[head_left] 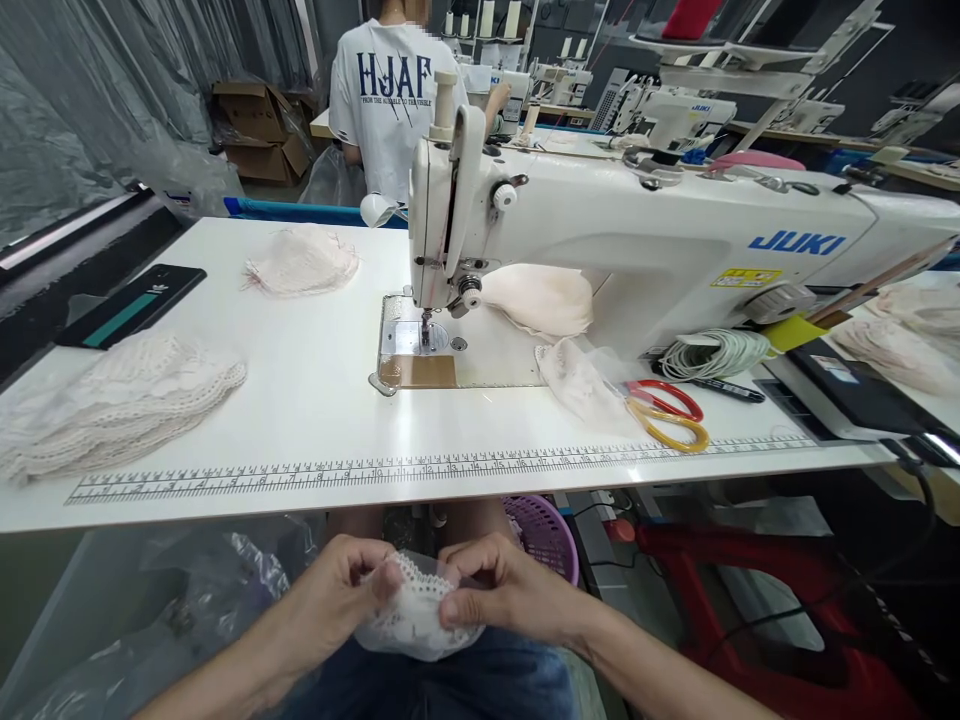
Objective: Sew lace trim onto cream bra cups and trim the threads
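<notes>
Over my lap, below the table's front edge, a small piece of white lace-edged fabric [420, 610] is stretched between my two hands. My left hand [349, 585] pinches its left side between thumb and fingers. On the right side, my right hand [495, 590] grips it the same way, thumb on top. The scalloped lace edge runs along the top between the hands, and sheer cloth hangs beneath. Above and ahead stands a white sewing machine [615, 230], its needle and presser foot over the metal plate.
Stacked lace-edged pieces [120, 400] lie on the table's left, near a black phone-like slab [135, 305]. More fabric [304, 260] sits behind. Scissors [667, 415] rest at right on white cloth. A printed ruler [375, 470] lines the front edge. A person [390, 110] sits beyond.
</notes>
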`<state>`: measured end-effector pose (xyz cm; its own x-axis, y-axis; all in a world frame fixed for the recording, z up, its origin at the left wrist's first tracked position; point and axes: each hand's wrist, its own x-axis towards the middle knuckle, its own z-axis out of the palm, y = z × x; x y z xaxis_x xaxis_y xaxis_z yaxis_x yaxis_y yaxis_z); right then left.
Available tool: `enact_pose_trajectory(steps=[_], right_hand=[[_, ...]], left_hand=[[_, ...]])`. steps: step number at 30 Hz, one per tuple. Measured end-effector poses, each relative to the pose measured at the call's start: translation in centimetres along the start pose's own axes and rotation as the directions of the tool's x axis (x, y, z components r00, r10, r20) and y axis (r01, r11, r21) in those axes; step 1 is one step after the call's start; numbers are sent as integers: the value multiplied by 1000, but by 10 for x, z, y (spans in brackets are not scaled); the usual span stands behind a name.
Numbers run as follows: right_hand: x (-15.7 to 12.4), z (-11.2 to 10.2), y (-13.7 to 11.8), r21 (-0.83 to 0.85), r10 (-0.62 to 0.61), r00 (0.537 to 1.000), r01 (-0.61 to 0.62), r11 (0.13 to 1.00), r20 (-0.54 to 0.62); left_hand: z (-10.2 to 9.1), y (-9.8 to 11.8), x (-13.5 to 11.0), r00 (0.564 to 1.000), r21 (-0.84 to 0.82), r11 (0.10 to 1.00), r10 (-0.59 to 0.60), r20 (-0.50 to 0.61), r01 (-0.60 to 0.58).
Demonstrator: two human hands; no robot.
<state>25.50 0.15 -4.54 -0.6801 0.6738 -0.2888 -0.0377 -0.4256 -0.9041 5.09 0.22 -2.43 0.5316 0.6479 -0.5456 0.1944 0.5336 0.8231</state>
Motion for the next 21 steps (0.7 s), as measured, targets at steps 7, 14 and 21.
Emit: enact_pose_trajectory(steps=[7,14,21], right_hand=[[-1,-5,2,34,-6,998,4,999,62],[2,-1,4,-147,-60,997,52,988,-52],[-1,-7,9,-25,47,997,-48,999,-58]], left_hand=[[-2,1,-1,999,22,1000,7,40,-8],[-1,2,1,1000,48,999,4,-6,-3],[-7,2,-2,995,-98,995,1,100,9]])
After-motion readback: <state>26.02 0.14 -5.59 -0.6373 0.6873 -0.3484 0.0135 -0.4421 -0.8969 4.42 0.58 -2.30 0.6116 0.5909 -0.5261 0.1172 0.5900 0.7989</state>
